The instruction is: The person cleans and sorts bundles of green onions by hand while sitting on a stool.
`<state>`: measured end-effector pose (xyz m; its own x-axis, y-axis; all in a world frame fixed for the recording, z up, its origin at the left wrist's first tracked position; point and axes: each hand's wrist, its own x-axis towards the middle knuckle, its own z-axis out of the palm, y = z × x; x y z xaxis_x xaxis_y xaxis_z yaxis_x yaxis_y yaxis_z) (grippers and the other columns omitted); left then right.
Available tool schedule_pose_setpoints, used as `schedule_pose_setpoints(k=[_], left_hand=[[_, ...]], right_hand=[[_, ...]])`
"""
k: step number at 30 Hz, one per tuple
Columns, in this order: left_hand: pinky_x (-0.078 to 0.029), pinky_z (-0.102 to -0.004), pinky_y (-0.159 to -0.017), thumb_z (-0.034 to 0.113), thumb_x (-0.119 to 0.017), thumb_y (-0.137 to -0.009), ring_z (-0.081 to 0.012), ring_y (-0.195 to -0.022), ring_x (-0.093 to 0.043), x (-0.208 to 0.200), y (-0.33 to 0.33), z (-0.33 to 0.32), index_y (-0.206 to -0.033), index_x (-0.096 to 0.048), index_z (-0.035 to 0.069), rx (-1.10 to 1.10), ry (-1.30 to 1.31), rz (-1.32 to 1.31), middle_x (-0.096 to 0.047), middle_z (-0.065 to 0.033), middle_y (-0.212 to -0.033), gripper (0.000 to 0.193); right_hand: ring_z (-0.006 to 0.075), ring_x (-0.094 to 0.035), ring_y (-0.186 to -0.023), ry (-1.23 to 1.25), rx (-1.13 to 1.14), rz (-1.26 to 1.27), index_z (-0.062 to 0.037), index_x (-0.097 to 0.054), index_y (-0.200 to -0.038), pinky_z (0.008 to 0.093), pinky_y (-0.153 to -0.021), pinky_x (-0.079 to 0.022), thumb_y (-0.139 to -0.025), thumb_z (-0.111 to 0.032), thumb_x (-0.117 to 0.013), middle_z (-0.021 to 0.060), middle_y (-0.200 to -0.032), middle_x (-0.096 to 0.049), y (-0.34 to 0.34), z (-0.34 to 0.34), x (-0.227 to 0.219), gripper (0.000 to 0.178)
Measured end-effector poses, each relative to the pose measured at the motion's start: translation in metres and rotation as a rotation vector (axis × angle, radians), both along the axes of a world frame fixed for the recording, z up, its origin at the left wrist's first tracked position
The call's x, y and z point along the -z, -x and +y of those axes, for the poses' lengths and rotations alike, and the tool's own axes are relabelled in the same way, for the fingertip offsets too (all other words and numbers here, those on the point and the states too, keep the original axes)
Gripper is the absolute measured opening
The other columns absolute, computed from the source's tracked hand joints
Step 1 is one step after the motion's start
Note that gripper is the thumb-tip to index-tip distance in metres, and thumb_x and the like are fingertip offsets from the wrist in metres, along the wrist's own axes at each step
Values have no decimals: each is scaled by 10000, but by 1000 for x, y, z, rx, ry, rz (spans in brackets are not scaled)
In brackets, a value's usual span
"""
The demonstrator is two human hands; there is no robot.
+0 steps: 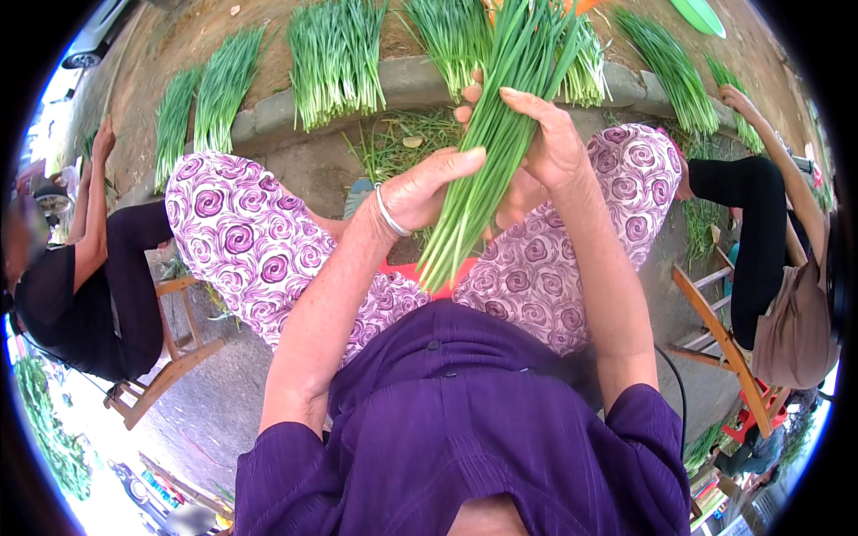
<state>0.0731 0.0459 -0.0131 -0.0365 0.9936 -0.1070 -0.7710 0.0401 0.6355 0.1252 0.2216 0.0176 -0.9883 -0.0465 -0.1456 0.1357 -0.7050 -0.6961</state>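
A bunch of long green garlic chives (496, 147) slants over my lap, its pale cut ends pointing down toward me and its leaf tips reaching up past the kerb. My left hand (422, 189), with a silver bangle at the wrist, grips the bunch low, thumb along the near side. Higher up, my right hand (552, 143) is wrapped round its right side, thumb lying over the leaves. The chives partly hide the fingers of both hands.
Several chive bundles, one a thick bundle (337, 67), lie along the stone kerb (411, 83). Loose trimmings (402, 147) cover the ground between my knees. People sit at either side, near a wooden stool (170, 357) on the left and a wooden chair (715, 326) on the right.
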Motion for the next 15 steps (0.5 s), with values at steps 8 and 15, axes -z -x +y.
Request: schedule_pose_setpoints(k=[8,15], left_hand=[[-503,-300,-594,211,-640,-826,-183,-619,-595,-4,-10,3,-1101,-536,-15,-94,179,107,-611,-98,-715,371],[-439,-259,-534,123,-690,-801,-133,-530,-543,10,-11,12,-914,-609,12,-257,302,418,-582,-42,-632,178]], right_hand=[[284,-590,-1028,11,-83,-45,13,-452,-1261,394,-873,-509,-869,-153,-563,159,-1123,-593,1,-5,2,440],[271,-606,-968,-51,85,-95,0,-504,-1206,385,-854,-513,-847,-158,-626,139,-1047,-609,6,-2,14,410]])
